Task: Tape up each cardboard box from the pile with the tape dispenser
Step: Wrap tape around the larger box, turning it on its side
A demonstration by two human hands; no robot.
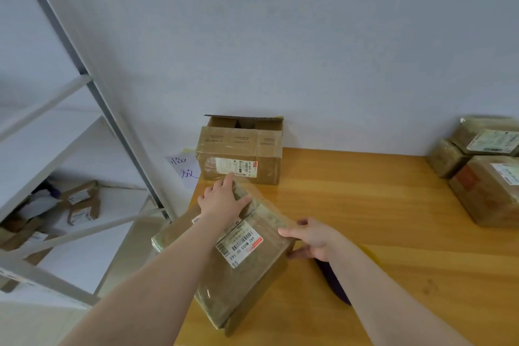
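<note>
A taped cardboard box [247,275] with a white shipping label lies at the near left edge of the wooden table [379,205], partly over the edge. My left hand [223,199] rests flat on the box's far end, fingers straight. My right hand [311,239] grips the box's right edge, thumb on top and fingers down the side. A dark purple object [334,281], possibly the tape dispenser, lies on the table under my right forearm, mostly hidden.
A box with an open top flap [241,149] stands against the wall at the table's back left. Several wrapped boxes [483,171] are piled at the right. A metal shelf rack [78,205] with small boxes stands left of the table. A handwritten paper note [184,170] hangs beside it.
</note>
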